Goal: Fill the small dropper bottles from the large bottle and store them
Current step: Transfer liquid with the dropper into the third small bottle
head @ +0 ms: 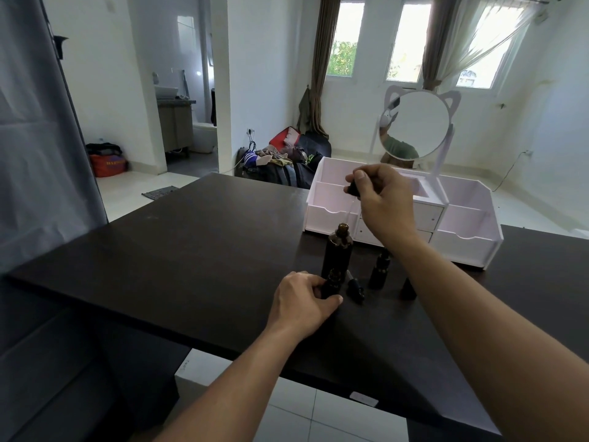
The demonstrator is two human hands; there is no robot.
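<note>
Your right hand [381,194] is raised above the dark table [178,250], fingers and thumb pinching the black bulb of a dropper [352,190]. Its clear glass tube slants down and left, with its tip just above the open neck of the large bottle [338,250]; whether tip and rim touch cannot be told. The large bottle stands upright, uncapped, dark amber, in front of the left part of the white organizer [468,247].

Your left hand [302,299] rests low on the table and curls round a small dropper bottle [332,283], which stands just in front of the large bottle and has an open neck. Just to the right of it a loose dropper cap [355,287] lies on its side on the table. Further right a second small bottle [379,271] stands upright with its cap on, partly behind your right forearm. Another small dark item [408,288] shows at the edge of that forearm (too much of it is hidden to say what it is).

The organizer sits at the back of the table, with open compartments on top and small drawers in its front. A round mirror [414,126] with cat ears rises from its middle. Beyond the table, bags and clothes [280,161] are piled on the floor against the wall.
</note>
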